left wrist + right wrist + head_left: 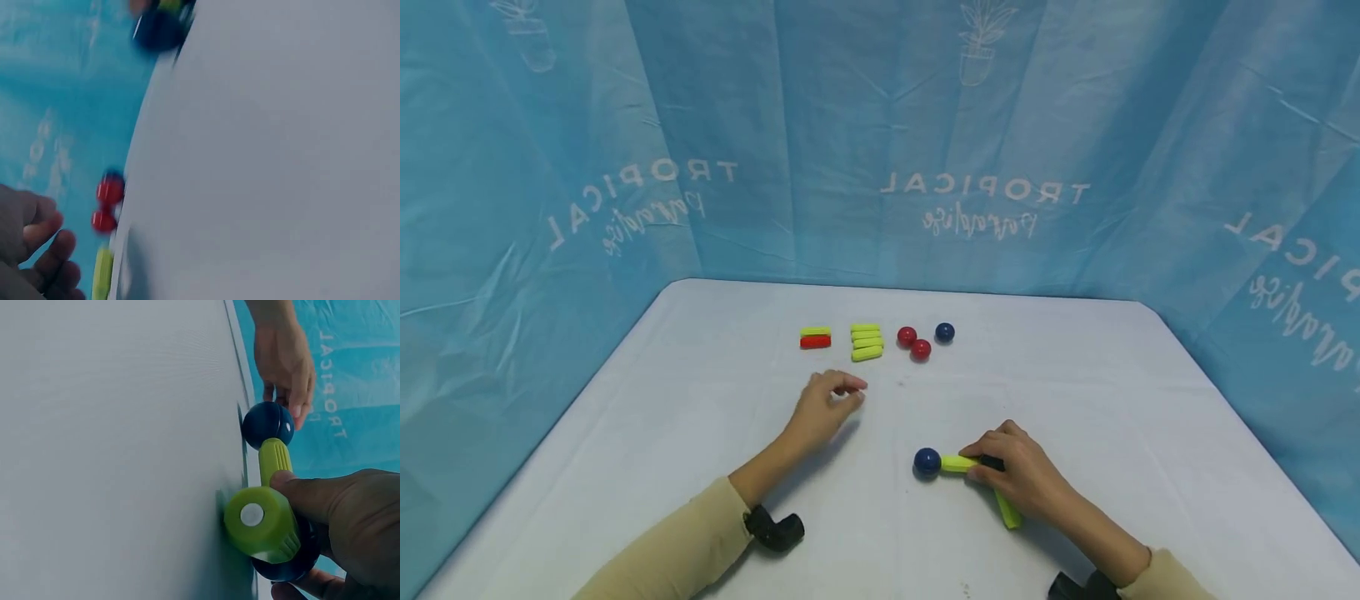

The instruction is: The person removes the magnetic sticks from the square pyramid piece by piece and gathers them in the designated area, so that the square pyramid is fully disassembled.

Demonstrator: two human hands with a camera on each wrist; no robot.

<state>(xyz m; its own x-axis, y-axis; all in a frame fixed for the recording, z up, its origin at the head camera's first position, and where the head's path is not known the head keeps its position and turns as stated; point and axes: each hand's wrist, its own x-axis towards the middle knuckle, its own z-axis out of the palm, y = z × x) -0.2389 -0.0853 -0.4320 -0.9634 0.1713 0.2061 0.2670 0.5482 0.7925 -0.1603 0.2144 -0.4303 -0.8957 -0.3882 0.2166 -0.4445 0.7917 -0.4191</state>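
My right hand (pixel 1022 467) grips a construction-toy piece made of lime rods and dark blue balls, low over the white table. One lime rod (pixel 957 463) ends in a blue ball (pixel 927 462) on the left; a second lime rod (pixel 1008 512) points toward me. In the right wrist view, a further blue ball (pixel 284 567) shows behind the near rod's white-dotted end, partly hidden by that rod and my hand. Above the table, my left hand (pixel 822 410) has loosely bent fingers and nothing visible between them. It is nearest the loose lime rods (pixel 867 340).
At the table's far side lie a red rod (pixel 816 342) with a lime rod (pixel 816 331) behind it. To their right are two red balls (pixel 920 350) and a blue ball (pixel 945 332). A blue printed curtain (pixel 835 233) surrounds the white table (pixel 662 417).
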